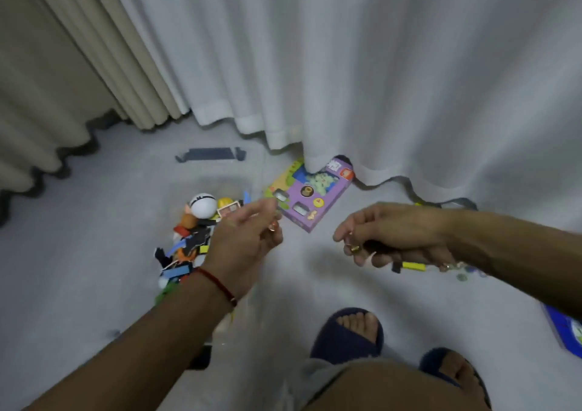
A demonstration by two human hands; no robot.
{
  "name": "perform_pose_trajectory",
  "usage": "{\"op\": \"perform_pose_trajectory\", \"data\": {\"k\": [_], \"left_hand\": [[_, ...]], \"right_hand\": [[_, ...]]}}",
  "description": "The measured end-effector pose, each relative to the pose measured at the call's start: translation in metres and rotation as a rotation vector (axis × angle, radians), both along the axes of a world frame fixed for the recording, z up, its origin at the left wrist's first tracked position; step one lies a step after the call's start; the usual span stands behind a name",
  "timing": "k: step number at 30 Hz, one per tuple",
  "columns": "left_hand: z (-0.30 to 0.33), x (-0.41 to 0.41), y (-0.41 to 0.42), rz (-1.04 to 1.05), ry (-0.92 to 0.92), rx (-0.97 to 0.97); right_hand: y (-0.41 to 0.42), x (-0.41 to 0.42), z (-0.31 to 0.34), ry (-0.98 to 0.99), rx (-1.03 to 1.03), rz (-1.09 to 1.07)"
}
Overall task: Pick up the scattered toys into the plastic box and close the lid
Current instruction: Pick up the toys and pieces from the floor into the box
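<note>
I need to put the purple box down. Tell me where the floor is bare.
Bare floor lies left of the toy pile, up to the beige curtain. Another bare patch sits between the hands, below the purple box. It is crowded at the pile and around the small pieces under the right forearm.

No legible text anywhere. Purple toy box (310, 198) by the curtain has printed graphics and an orange logo patch at its corner, too blurred to read. White ball (203, 204) in the toy pile carries a dark band with markings, also unreadable.
</note>
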State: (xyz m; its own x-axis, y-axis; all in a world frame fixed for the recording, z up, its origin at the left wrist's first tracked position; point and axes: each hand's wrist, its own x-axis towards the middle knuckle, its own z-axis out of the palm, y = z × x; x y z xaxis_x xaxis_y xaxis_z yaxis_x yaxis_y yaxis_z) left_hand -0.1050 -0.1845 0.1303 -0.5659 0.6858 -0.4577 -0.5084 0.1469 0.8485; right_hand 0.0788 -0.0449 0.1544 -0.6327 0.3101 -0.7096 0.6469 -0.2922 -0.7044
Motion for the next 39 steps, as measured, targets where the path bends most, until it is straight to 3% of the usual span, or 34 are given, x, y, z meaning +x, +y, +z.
{"op": "perform_pose_trajectory", "data": {"k": [2,4,8,12,16,21,29,32,36,39], "left_hand": [[0.011,-0.043,-0.017,0.109,0.084,-0.044],[0.016,-0.082,-0.028,0.155,0.035,-0.128],[0.02,-0.128,-0.027,0.171,-0.159,-0.135],[0.028,-0.135,-0.014,0.131,-0.056,-0.151],[0.029,-0.109,0.001,0.043,0.143,-0.25],[0.017,-0.022,0.045,-0.167,0.3,-0.11],[-0.062,0.101,0.112,-0.592,0.396,-0.212],[-0.098,0.125,0.138,-0.709,0.552,-0.237],[-0.139,0.145,0.185,-1.033,0.899,-0.205],[-0.174,0.16,0.23,-1.192,1.058,-0.159]], "right_hand": [[-0.01,-0.051,0.031,0.021,0.043,0.088],[-0.019,-0.105,0.052,0.1,0.041,0.072],[-0.034,-0.198,0.055,0.338,-0.112,-0.407],[-0.031,-0.214,0.045,0.284,0.032,-0.481],[-0.003,-0.152,0.044,0.212,0.239,-0.264],[0.051,0.0,0.024,-0.117,0.406,-0.137],[0.1,0.193,-0.046,-0.437,0.5,-0.339],[0.111,0.23,-0.081,-0.551,0.562,-0.191],[0.134,0.259,-0.126,-0.652,0.892,0.056],[0.158,0.275,-0.162,-0.608,0.844,0.135]]}}
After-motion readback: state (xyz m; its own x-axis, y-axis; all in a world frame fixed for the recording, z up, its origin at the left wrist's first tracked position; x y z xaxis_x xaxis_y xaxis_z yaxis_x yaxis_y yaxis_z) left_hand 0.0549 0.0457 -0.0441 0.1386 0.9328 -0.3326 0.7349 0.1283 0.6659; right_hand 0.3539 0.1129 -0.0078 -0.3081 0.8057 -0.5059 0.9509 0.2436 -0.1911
